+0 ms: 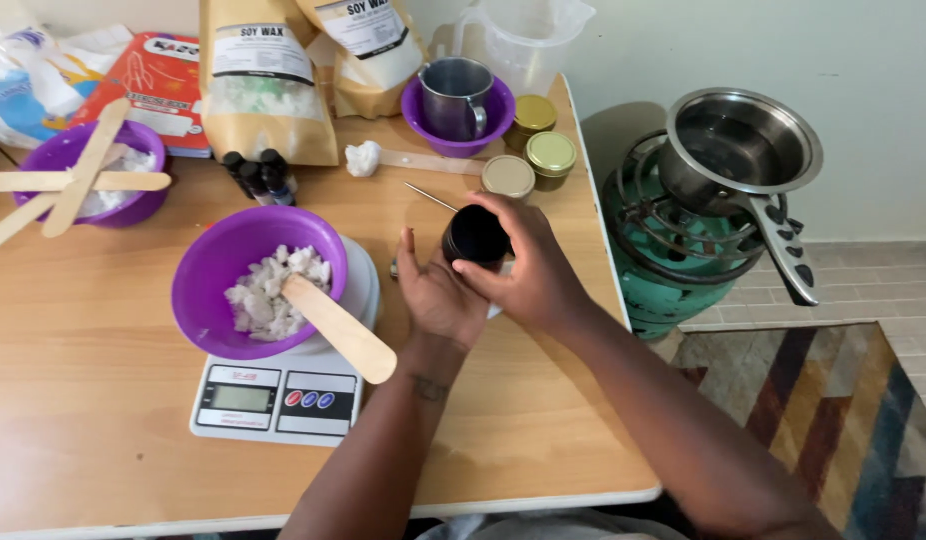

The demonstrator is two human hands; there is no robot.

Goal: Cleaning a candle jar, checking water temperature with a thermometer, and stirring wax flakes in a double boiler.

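Black round tin (475, 234) near the desk's (543, 430) right edge: right hand (528, 270) fingers curl gripping it, left hand (438, 290) open-palmed beside it, touching.

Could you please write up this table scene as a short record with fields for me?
Surface: wooden table
Right hand: grips a black tin
Left hand: open palm against the tin's side
Scale: carries a purple bowl of white wax chunks with a wooden spatula leaning in it
Back of table: two wax bags, metal cup in a small purple bowl, three gold-lidded tins, clear jug
Beside table: steel pan on a green gas stove
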